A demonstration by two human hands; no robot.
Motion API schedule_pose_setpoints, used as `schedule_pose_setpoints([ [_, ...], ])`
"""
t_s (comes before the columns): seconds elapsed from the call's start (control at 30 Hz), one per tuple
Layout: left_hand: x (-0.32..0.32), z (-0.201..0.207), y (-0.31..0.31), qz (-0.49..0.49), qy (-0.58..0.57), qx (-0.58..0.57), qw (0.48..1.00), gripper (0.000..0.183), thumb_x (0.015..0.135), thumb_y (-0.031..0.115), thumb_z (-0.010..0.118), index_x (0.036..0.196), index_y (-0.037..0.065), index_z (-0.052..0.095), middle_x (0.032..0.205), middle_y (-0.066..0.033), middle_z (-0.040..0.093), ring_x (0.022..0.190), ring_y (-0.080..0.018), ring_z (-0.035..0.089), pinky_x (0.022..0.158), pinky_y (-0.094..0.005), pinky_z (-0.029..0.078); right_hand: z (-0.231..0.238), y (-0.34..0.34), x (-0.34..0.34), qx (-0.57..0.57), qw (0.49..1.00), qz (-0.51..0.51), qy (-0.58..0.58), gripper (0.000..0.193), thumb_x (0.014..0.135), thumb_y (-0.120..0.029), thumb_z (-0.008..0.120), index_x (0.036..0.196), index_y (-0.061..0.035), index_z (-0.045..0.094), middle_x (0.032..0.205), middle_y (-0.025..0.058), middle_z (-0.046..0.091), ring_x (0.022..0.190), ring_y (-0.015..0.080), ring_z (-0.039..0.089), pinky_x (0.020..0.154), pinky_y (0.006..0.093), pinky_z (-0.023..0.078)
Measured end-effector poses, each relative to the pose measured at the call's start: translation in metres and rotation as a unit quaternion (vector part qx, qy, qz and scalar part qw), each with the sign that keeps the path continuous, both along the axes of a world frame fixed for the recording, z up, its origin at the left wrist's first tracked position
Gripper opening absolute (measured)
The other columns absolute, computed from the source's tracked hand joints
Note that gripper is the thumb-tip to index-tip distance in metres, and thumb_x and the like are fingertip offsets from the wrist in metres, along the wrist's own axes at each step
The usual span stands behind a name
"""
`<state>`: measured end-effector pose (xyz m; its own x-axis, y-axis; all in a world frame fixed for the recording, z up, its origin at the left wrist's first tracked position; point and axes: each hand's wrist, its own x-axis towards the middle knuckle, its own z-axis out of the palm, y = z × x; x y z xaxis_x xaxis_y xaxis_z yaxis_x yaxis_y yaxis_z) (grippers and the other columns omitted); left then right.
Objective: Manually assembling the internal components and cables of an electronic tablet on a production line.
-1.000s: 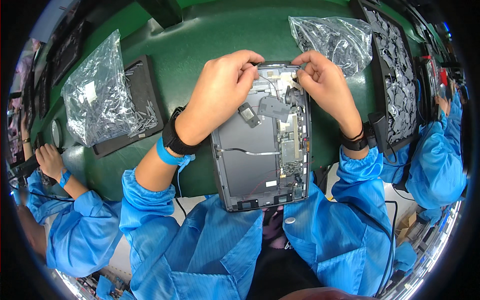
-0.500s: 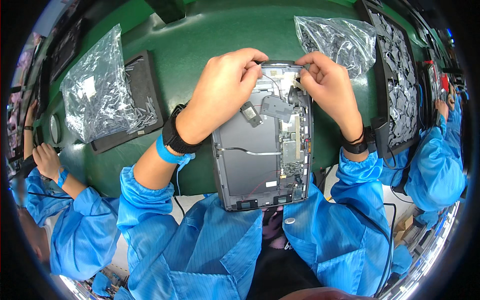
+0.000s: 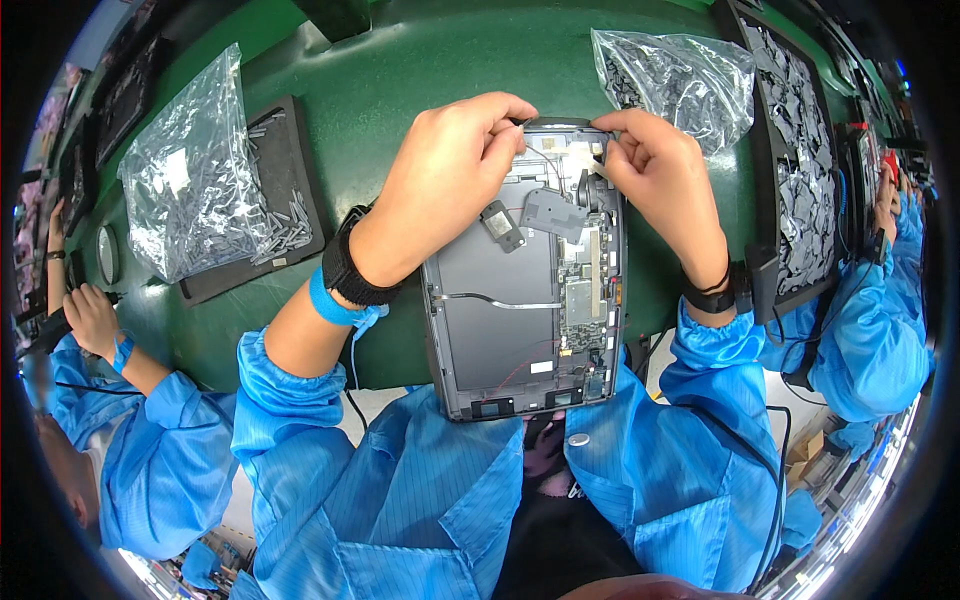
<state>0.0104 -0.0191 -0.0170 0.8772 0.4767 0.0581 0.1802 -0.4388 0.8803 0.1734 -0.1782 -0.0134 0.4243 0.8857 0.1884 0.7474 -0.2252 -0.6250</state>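
An opened grey tablet housing (image 3: 500,330) lies on the green table (image 3: 400,80) in front of me, its circuit board and thin cables exposed. My left hand (image 3: 450,175) rests over the housing's top left corner, fingertips pinched at the top edge. My right hand (image 3: 655,165) pinches the top right corner, beside a small grey part (image 3: 553,213) lying loose inside the housing. Both wrists carry black bands, and a blue strap sits on my left forearm.
A clear bag of small parts (image 3: 195,175) lies on a black tray (image 3: 285,170) at the left. Another clear bag (image 3: 680,80) sits at the top right beside a black tray of grey parts (image 3: 800,150). Co-workers in blue sleeves work at the left (image 3: 90,315) and right (image 3: 885,200).
My hands stay at the housing's top edge, fingers shifting only slightly. The co-worker's hand at the left has moved a little.
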Motion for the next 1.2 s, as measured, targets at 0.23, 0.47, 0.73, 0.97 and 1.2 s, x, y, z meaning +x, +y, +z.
schedule_pose_setpoints([
  [0.23, -0.001, -0.002, -0.001, 0.006, -0.005, 0.007, 1.0, 0.027, 0.088, 0.003, 0.055, 0.112, -0.001, 0.065, 0.084, -0.0097, 0.071, 0.07, -0.0115, 0.066, 0.063, -0.0248, 0.053, -0.001, -0.001, 0.005, -0.019, 0.993, -0.023, 0.114, 0.022, 0.081, 0.0, 0.059, 0.101, -0.002, 0.067, 0.061, 0.0074, 0.056, 0.052, 0.0109, 0.05, 0.05, 0.0276, 0.041],
  [0.47, 0.001, 0.0, -0.001, 0.004, -0.001, 0.013, 1.0, 0.027, 0.088, 0.003, 0.055, 0.112, -0.001, 0.065, 0.084, -0.01, 0.072, 0.07, -0.0117, 0.066, 0.063, -0.0251, 0.053, 0.001, 0.003, -0.003, -0.031, 0.998, -0.034, 0.049, 0.02, 0.078, -0.002, 0.061, 0.098, -0.0026, 0.065, 0.059, 0.0068, 0.053, 0.051, 0.0146, 0.051, 0.049, 0.0297, 0.04],
  [0.73, -0.001, 0.0, 0.0, 0.004, 0.0, 0.002, 1.0, 0.026, 0.089, 0.004, 0.055, 0.113, -0.001, 0.064, 0.085, -0.0097, 0.071, 0.071, -0.0118, 0.066, 0.062, -0.025, 0.053, -0.007, 0.005, -0.011, 0.018, 0.995, -0.018, -0.097, 0.022, 0.079, -0.001, 0.06, 0.101, -0.0033, 0.06, 0.078, 0.0172, 0.062, 0.066, 0.0345, 0.063, 0.059, 0.0432, 0.05],
  [0.97, 0.0, 0.0, 0.0, -0.003, -0.016, -0.023, 1.0, 0.026, 0.09, 0.003, 0.055, 0.115, -0.002, 0.061, 0.085, -0.0084, 0.07, 0.071, -0.0106, 0.064, 0.063, -0.0249, 0.053, 0.006, -0.002, -0.002, -0.037, 0.998, -0.013, 0.041, 0.022, 0.08, -0.004, 0.06, 0.101, -0.0023, 0.063, 0.065, 0.0137, 0.058, 0.056, 0.025, 0.057, 0.053, 0.0361, 0.045],
  [1.2, -0.003, 0.009, -0.002, 0.011, -0.003, -0.065, 0.998, 0.027, 0.093, 0.003, 0.055, 0.119, 0.0, 0.054, 0.089, -0.0089, 0.071, 0.071, -0.0098, 0.063, 0.062, -0.0245, 0.053, 0.006, 0.004, -0.005, -0.041, 0.999, -0.022, -0.007, 0.025, 0.079, -0.004, 0.059, 0.104, -0.0025, 0.061, 0.072, 0.0171, 0.062, 0.067, 0.0359, 0.062, 0.061, 0.0436, 0.048],
])
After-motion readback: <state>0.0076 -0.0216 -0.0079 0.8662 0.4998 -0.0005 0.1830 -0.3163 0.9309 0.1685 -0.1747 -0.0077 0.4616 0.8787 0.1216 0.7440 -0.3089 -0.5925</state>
